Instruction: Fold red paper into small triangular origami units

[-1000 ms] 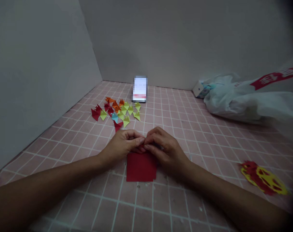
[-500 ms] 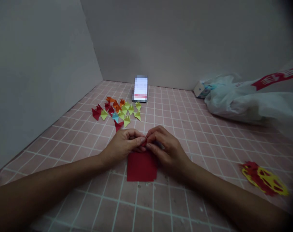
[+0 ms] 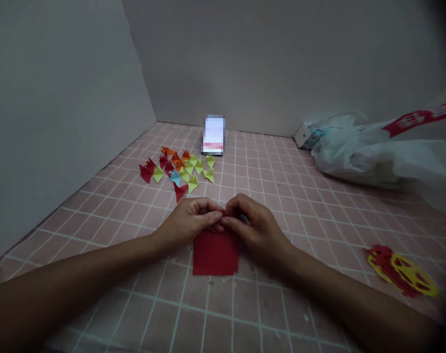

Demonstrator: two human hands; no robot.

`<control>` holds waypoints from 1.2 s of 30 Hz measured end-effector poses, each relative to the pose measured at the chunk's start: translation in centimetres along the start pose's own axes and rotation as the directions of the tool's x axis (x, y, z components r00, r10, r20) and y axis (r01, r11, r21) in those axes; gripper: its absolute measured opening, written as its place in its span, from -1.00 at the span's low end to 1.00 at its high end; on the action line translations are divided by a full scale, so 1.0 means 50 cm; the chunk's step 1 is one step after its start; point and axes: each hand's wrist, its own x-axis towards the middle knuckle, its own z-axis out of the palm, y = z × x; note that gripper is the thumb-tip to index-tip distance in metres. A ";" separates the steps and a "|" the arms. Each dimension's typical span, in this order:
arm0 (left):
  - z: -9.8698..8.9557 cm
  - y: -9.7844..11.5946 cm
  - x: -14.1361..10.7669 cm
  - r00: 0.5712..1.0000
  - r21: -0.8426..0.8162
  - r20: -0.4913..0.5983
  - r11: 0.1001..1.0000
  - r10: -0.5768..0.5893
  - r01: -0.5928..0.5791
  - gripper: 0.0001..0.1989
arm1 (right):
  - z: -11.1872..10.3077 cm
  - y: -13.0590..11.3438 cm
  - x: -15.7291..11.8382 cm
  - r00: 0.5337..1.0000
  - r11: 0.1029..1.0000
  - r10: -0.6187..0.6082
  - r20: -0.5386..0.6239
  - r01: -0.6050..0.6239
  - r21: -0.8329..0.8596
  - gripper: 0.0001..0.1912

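Note:
My left hand and my right hand meet at their fingertips over the table. Both are closed in a pinch on a small piece of red paper, mostly hidden behind the fingers. Just below them lies a flat square of red paper on the tiled surface, its upper edge covered by the hands. Beyond my left hand is a cluster of small folded paper figures in yellow, orange, red and light blue.
A phone with a lit, blurred screen leans at the back wall. On the right are a white plastic bag and a small box. Red and yellow cut-paper pieces lie nearer on the right. Walls border the left and back.
My right hand's fingers have curled slightly and shifted against the left fingertips. Less of the small red paper shows now. The flat square and the folded figures stay where they were.

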 end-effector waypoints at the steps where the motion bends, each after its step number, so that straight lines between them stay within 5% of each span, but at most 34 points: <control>1: 0.000 -0.001 0.000 1.000 -0.001 0.008 1.000 0.006 -0.006 -0.86 | 0.000 0.000 0.000 1.000 1.000 0.021 -0.001 -0.021 0.011 -0.83; 19: 0.003 0.004 0.000 0.996 -0.014 -0.094 1.000 0.000 -0.002 -0.85 | -0.001 0.010 0.003 0.991 0.970 0.133 0.024 -0.135 0.200 -0.95; 36: 0.005 0.008 -0.001 0.987 -0.004 -0.158 1.000 -0.021 0.021 -0.87 | 0.007 0.007 -0.002 0.995 0.990 0.090 -0.046 -0.084 0.117 -0.88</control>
